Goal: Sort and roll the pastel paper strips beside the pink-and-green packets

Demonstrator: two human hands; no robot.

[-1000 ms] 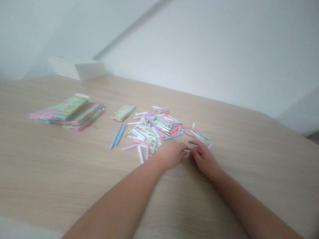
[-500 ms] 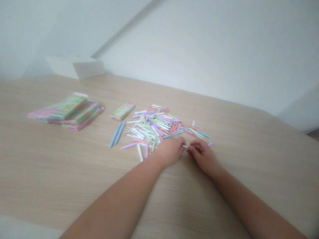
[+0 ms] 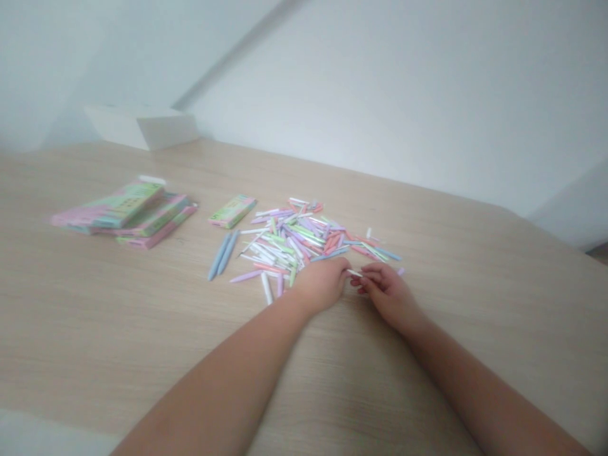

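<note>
Between my two hands runs a thin white pen refill (image 3: 354,273), pinched at its left end by my left hand (image 3: 323,283) and at its right end by my right hand (image 3: 389,294). The fingers of my left hand are mostly hidden behind its back; those of my right hand are bent towards the thumb. Just beyond them lies a loose heap of pen parts (image 3: 304,234) in purple, green, coral, blue and white, with thin white sticks among them. Two blue pens (image 3: 223,253) lie side by side left of the heap.
A small pink-and-green box (image 3: 232,211) lies behind the blue pens. Further left, several similar flat boxes (image 3: 128,212) are stacked unevenly. A white box (image 3: 147,126) stands at the back against the wall. Everything rests on a wooden table (image 3: 118,329).
My hands stay nearly in place. The fingers of my right hand have shifted and spread slightly, and more of the white refill shows between the hands.
</note>
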